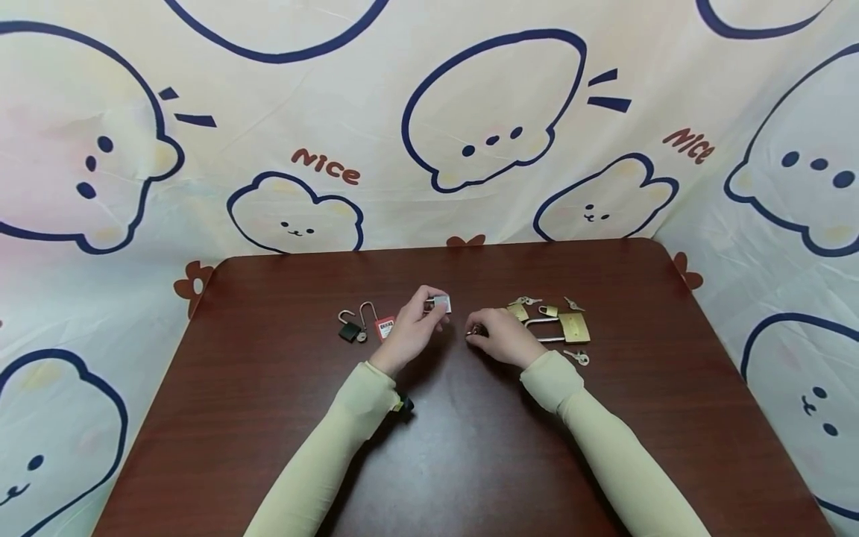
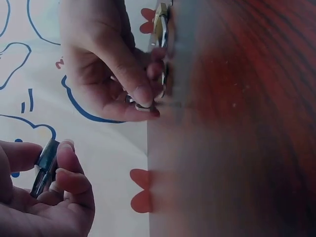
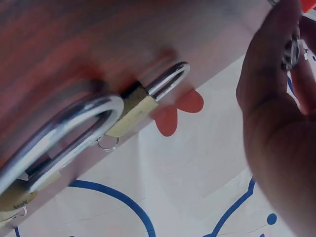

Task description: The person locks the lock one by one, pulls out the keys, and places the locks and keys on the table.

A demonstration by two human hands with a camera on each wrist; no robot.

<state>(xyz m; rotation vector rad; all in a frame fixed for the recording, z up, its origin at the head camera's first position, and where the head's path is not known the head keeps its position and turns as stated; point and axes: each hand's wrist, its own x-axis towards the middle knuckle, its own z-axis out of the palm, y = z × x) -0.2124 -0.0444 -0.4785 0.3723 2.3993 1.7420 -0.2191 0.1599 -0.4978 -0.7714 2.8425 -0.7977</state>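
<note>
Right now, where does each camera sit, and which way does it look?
Head: worn on the head, facing forward and down at the table and patterned cloth; left hand, right hand and both sleeves show.
Left wrist: worn there, facing across to the right hand, picture turned sideways; both hands show.
Right wrist: worn there, facing the big gold padlock, picture tilted; the right hand fills one edge.
Shared: head and left wrist views both show the small padlock the left hand holds.
</note>
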